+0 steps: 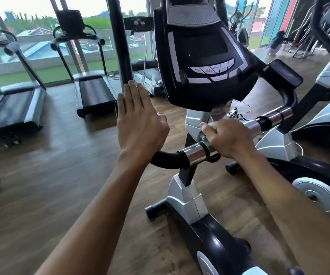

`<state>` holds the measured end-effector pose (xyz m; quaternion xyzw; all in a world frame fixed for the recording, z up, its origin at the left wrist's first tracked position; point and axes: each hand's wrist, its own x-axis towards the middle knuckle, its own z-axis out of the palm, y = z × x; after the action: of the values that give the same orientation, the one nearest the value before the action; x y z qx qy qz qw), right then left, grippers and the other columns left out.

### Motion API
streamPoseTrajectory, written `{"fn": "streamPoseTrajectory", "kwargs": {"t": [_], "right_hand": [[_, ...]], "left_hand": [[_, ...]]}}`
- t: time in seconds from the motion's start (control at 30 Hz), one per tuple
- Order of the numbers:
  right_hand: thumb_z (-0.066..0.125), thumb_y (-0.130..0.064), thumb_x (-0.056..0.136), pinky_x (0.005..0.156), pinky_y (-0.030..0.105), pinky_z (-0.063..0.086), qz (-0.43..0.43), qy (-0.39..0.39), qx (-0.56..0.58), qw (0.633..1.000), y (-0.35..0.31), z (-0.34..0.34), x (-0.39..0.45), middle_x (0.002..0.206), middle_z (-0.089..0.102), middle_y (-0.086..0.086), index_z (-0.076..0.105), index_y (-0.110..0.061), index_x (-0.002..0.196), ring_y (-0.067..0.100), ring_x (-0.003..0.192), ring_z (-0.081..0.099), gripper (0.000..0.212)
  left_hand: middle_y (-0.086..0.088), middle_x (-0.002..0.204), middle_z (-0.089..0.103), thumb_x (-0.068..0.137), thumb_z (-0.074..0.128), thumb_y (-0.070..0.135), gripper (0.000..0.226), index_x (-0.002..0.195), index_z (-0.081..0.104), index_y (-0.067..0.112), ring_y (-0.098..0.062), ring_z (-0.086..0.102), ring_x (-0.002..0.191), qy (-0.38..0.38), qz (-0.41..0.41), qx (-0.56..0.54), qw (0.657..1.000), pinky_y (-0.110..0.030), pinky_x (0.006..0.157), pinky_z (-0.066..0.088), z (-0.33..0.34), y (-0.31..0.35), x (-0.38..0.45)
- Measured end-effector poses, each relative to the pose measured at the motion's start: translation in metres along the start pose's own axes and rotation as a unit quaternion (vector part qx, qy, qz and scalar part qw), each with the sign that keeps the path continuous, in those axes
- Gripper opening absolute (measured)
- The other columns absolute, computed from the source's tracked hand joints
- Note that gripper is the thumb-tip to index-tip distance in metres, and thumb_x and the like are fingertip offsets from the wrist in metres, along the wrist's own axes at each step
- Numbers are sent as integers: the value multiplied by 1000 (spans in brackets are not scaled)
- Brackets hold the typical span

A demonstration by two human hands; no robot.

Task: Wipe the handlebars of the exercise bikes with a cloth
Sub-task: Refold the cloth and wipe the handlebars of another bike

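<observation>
You look down and forward from head height through one wide-angle lens, close over the exercise bike's handlebar [197, 153] at centre frame; the console [201, 56] fills the upper middle, treadmills [94, 92] recede at upper left.

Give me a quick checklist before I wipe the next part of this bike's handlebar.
1. Cloth in hand: cannot tell. None shows under the left hand or the right hand.
2. Left hand ready: not ok. Its fingers are straight, laid flat against the upright black grip, holding nothing.
3. Right hand placed: ok. It is curled over the middle of the handlebar, below the console.
4. Chrome sections reachable: ok. They show bare on both sides of the right hand.
5. Loose wires behind the bar: not ok. They lie close to the right hand and might snag.
</observation>
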<state>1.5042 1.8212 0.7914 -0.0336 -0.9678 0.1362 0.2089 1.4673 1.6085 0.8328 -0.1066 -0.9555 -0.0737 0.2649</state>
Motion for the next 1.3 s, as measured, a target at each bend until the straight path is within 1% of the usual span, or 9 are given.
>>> {"fn": "streamPoseTrajectory", "kwargs": {"t": [0.1, 0.23, 0.43, 0.53, 0.73, 0.93, 1.03, 1.17, 1.3], "right_hand": [[33, -44, 103, 79, 40, 39, -19, 48, 4, 999, -2, 9, -5, 71, 64, 2, 63, -17, 70, 30, 80, 56, 52], [35, -31, 107, 106, 47, 41, -98, 206, 74, 971, 19, 34, -43, 117, 70, 7, 69, -8, 117, 26, 113, 59, 42], [32, -45, 100, 88, 42, 40, -44, 125, 39, 990, 17, 19, -5, 67, 59, -2, 61, -15, 71, 27, 74, 55, 51], [37, -44, 99, 83, 43, 41, 10, 167, 74, 983, 3, 25, -10, 64, 55, -2, 59, -14, 66, 24, 70, 51, 50], [36, -42, 103, 81, 43, 44, -144, 162, 6, 976, -82, 43, -41, 86, 73, 6, 72, -15, 83, 32, 83, 63, 49], [32, -51, 107, 90, 43, 48, -191, 165, 9, 968, -35, 34, -43, 110, 73, -2, 72, -18, 109, 27, 102, 65, 52], [32, -47, 107, 95, 49, 47, -113, 185, 33, 976, -34, 36, -46, 115, 72, 3, 71, -14, 113, 33, 106, 62, 52], [41, -46, 105, 92, 49, 47, -157, 183, 5, 971, -86, 55, -69, 119, 69, 5, 68, -11, 120, 31, 106, 58, 47], [57, -36, 100, 86, 42, 47, -153, 202, 161, 954, -86, 38, -65, 106, 68, 4, 67, -6, 112, 25, 95, 59, 34]], "left_hand": [[-19, 168, -5, 99, 38, 41, 84, 159, -3, 0, -29, -6, 157, -8, 9, 0, 1000, -44, 127, -1, -1, -3, -3], [-21, 168, -2, 98, 39, 42, 85, 159, -1, -2, -30, -4, 157, -6, 16, -6, 1000, -45, 127, 0, -1, -1, -4], [-23, 167, -4, 101, 34, 37, 79, 158, -1, -4, -31, -5, 156, 7, 24, -10, 1000, -45, 128, 0, 0, -4, -4], [-24, 167, -4, 104, 30, 29, 71, 158, 0, -5, -32, -7, 156, 11, 57, -27, 998, -44, 128, 1, 0, -7, -11], [-11, 169, 6, 107, 35, 12, 63, 161, 2, 7, -18, 2, 156, 11, 75, -259, 963, -25, 124, -4, -22, -25, -22], [-5, 170, 9, 108, 35, 17, 56, 161, 19, 10, -17, 3, 157, -23, 38, -289, 956, -36, 128, 4, -6, -68, 3], [-1, 170, 7, 108, 36, 14, 57, 162, 16, 12, -13, 2, 156, -8, 28, -346, 938, -19, 123, -1, 2, -66, -2], [0, 170, 10, 108, 37, 11, 58, 162, 16, 13, -9, 5, 155, -21, 15, -395, 918, 5, 106, -6, 1, -65, -4], [4, 162, 32, 109, 39, 15, 61, 162, 10, 19, 16, 21, 139, -34, 3, -481, 876, -22, 124, 18, -10, -82, 10]]}}
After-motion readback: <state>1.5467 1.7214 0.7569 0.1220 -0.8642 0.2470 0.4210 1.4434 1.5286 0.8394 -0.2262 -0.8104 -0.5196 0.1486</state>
